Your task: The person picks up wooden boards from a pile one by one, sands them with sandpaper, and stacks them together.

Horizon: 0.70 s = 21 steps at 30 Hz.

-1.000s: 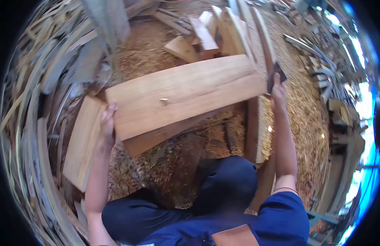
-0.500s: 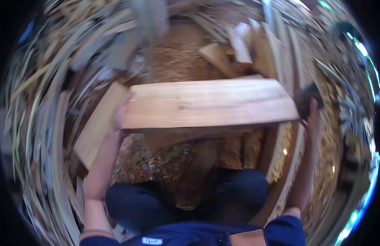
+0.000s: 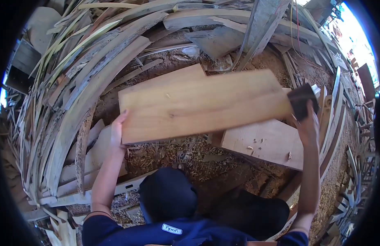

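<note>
A wide, pale wooden board (image 3: 210,104) is held up in front of me, its left end lower than its right. My left hand (image 3: 118,128) grips the lower left corner, thumb on the near face and the other fingers hidden behind. At the opposite end, my right hand (image 3: 308,125) is closed on a dark, flat-sided block (image 3: 303,101), with fingertips right at the board's edge. Below the right part of the board lies another pale plank (image 3: 265,143) with a few shavings on it.
Long offcuts and slabs (image 3: 116,61) are heaped in an arc on the left and at the back. A weathered post (image 3: 263,28) stands beyond the board. Shavings (image 3: 190,153) cover the ground by my knees (image 3: 168,192).
The board has gone from nearly level to tilted, left end down, and more of its broad face shows. My view has shifted, bringing the plank beneath into sight. Both hands keep their hold.
</note>
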Tool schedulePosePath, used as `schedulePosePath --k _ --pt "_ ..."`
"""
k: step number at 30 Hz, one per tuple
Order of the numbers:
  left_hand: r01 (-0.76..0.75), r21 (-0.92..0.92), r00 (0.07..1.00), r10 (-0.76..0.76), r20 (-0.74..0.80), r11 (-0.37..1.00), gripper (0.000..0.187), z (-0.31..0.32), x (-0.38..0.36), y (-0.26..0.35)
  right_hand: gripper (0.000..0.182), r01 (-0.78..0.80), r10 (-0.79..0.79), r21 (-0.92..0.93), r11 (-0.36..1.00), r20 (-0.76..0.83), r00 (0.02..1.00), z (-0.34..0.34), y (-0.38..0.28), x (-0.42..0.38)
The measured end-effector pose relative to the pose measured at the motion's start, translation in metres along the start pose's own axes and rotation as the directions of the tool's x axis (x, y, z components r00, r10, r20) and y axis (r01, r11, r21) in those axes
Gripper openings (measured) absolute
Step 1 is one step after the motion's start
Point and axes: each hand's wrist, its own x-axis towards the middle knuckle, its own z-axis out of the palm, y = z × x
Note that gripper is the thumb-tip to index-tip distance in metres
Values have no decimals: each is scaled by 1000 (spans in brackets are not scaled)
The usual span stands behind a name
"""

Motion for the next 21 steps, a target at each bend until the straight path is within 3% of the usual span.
schedulePosePath --k 3,4,6,8,9,13,15,17,21 --pt "-134 -159 990 140 30 978 46 -16 8 24 32 4 -4 -2 1000 1 1000 9 32 53" --pt "-138 -153 989 144 29 979 46 -33 20 28 32 -32 32 25 999 28 999 17 31 51" --pt "-230 -11 965 226 -136 973 44 -77 59 30 32 -53 51 59 997 38 998 22 24 40" --pt "-284 0 957 283 -63 959 43 -105 95 38 35 14 -9 -114 993 48 999 14 14 11" --pt "-325 -2 945 325 -35 946 43 -121 105 34 35 14 -12 -117 993 19 1000 3 11 -1" --pt "-206 9 978 207 -42 978 44 -164 139 22 40 37 -79 -225 974 -183 980 -70 -4 -35" --pt "-290 -1 956 290 -46 957 46 -176 144 5 40 9 -73 -223 975 -281 957 -112 -9 -52" --pt "-234 40 967 237 -96 971 46 -198 151 -1 37 14 -133 -258 966 -450 883 -146 -13 -70" --pt "-241 94 959 252 -131 966 46 -205 157 -15 35 2 -125 -226 974 -529 839 -190 -19 -99"
